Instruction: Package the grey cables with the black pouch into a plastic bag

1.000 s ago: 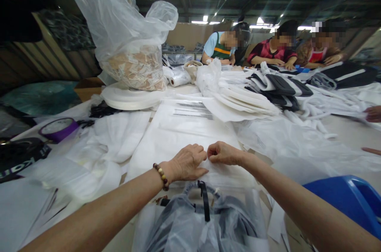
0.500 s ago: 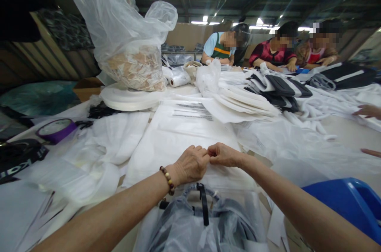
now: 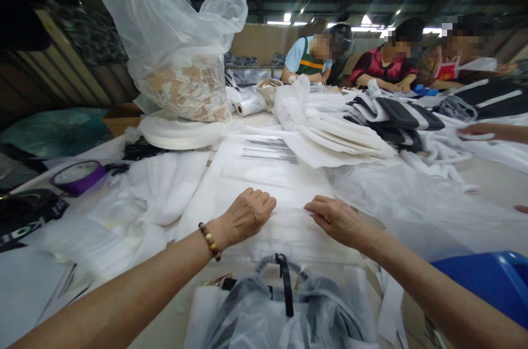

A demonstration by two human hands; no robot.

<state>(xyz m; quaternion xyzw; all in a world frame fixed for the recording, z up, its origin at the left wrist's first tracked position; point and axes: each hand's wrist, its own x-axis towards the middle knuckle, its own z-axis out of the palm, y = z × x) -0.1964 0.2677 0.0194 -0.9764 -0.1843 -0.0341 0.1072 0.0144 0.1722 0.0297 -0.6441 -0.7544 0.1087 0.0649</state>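
My left hand (image 3: 248,212) is closed, its fingers curled at the near edge of a clear plastic bag (image 3: 247,176). Opposite it, my right hand (image 3: 339,221) pinches the same edge between thumb and fingers. The bag lies flat on a stack of similar bags, with dark printed lines near its far end. Between my forearms, close to me, sits a grey bag wrapped in clear plastic (image 3: 251,313), with a looped handle and a black strap (image 3: 286,288) on top.
Purple tape (image 3: 88,179) lies left, near a white roll (image 3: 177,136) under a big plastic sack (image 3: 185,85). White sheets (image 3: 342,137), black padded pieces (image 3: 391,112) and a blue container (image 3: 482,277) are on the right. Several people work across the table; another person's hand (image 3: 482,130) reaches in.
My hands have moved apart, left hand leftward and right hand rightward, along the plastic bag's edge. At the far right, another person's hand has shifted inward.
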